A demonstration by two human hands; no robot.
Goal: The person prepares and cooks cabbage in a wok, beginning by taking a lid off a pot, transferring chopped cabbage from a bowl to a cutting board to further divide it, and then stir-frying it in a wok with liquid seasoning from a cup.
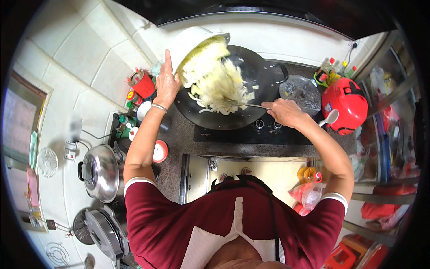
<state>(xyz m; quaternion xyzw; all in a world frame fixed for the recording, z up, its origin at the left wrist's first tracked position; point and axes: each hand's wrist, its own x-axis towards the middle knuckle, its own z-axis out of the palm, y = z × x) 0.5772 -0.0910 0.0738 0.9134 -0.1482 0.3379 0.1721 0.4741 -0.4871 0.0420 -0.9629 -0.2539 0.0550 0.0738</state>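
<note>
My left hand (pixel 167 82) grips the side of a white basin (pixel 185 42), tipped over a large black wok (pixel 221 122). Pale cut vegetables (pixel 215 77), perhaps cabbage, spill from the basin into the wok in a blurred mass. Around the thin metal handle of a cooking utensil (pixel 252 105), my right hand (pixel 285 111) is closed at the wok's right front. The utensil's head is buried among the vegetables. Some small pale pieces lie loose on the wok's dark inner wall.
The wok stands on a black cooktop (pixel 231 134) with knobs. A red rice cooker (pixel 346 104), a plastic-covered round thing (pixel 300 94) and bottles (pixel 327 69) are at right. At left are seasoning jars (pixel 134 97), a red utensil holder (pixel 142 84) and a lidded steel pot (pixel 102 173).
</note>
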